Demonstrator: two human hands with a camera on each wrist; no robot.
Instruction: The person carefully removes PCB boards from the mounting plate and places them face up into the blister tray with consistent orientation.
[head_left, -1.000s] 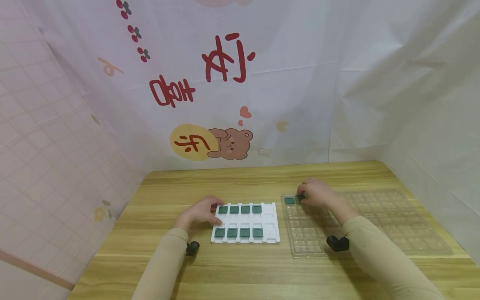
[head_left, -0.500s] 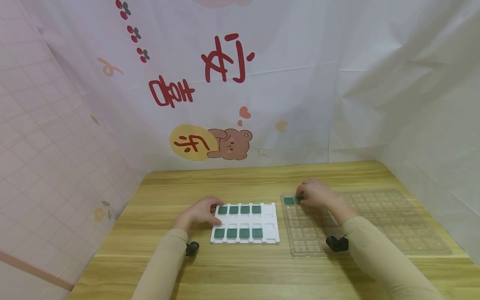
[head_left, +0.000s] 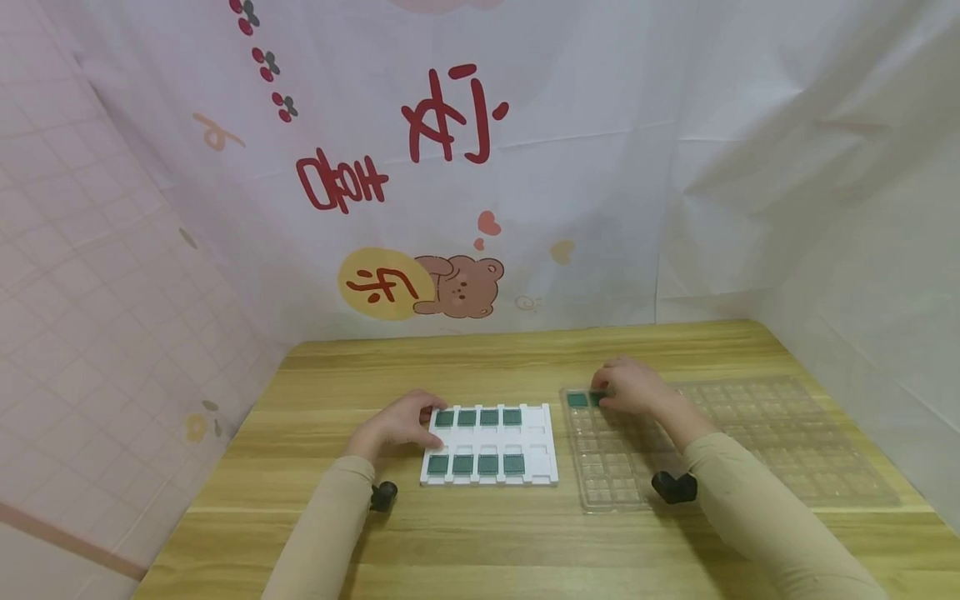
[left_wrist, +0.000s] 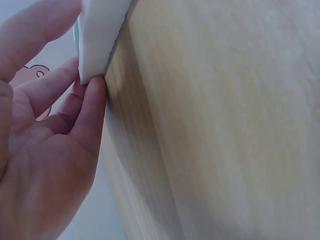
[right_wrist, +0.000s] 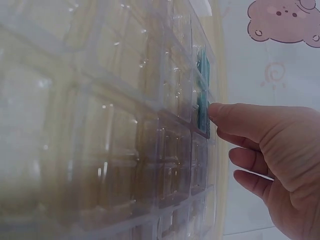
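My left hand (head_left: 397, 421) holds the left end of a white tray (head_left: 487, 440), with thumb and fingers spread along that edge. In the left wrist view, fingertips meet the corner of the white tray (left_wrist: 102, 37). Two rows of green square chips (head_left: 488, 465) lie in it; the pockets at its right end are bare. My right hand (head_left: 633, 390) is at the far left corner of a clear plastic tray (head_left: 588, 462), pinching a green chip (right_wrist: 202, 112) at the second pocket. Another green chip (head_left: 577, 401) sits in the corner pocket beside it.
The clear tray stretches right across the wooden table (head_left: 480, 542), under my right forearm. Black wrist mounts (head_left: 675, 487) stick out below both wrists. A printed white cloth (head_left: 592, 167) hangs behind the table and along its sides.
Both hands keep their places on the white tray and at the second pocket's chip. Only a slight shift of the head view shows.
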